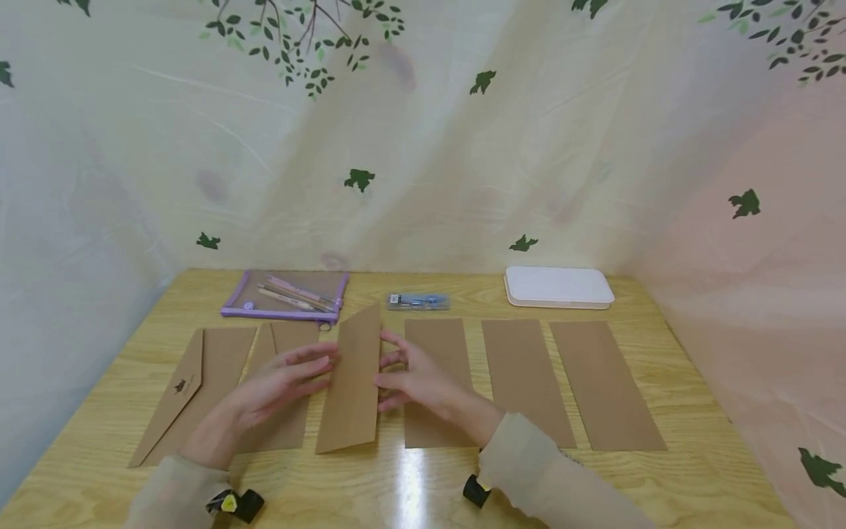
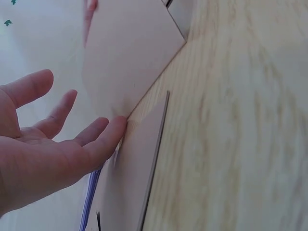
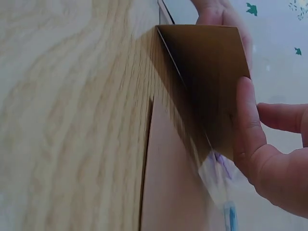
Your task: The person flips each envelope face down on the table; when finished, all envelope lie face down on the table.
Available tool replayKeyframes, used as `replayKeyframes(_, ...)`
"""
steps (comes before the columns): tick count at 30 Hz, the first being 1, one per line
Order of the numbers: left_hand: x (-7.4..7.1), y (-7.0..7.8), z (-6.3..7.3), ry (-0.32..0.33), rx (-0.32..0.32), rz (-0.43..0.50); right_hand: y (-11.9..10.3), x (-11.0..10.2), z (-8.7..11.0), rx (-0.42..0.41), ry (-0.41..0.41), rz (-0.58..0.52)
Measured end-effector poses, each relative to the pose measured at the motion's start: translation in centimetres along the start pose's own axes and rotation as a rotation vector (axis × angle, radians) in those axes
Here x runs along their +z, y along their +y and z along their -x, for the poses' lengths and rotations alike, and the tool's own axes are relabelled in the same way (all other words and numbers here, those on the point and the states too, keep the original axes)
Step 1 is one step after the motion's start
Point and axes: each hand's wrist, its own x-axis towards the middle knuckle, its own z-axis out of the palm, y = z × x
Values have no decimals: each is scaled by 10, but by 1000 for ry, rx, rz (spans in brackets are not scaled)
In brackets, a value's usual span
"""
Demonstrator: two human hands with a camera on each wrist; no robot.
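Right hand (image 1: 415, 375) pinches 1 envelope (image 1: 352, 389); left hand (image 1: 277, 383) perhaps touching

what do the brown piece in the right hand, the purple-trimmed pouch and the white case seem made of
Brown piece: matte, likely kraft paper or thin card, from its plain brown faces and thin edges. Purple-trimmed pouch: probably see-through mesh or plastic, as its contents show through. White case: smooth, perhaps plastic; its even surface and rounded corners fit, but painted metal is possible.
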Motion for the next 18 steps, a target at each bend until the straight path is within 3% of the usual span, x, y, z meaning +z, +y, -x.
replayKeyframes(18, -4, -2, 1, 23, 2, 23, 1, -28, -6, 142, -118, 286)
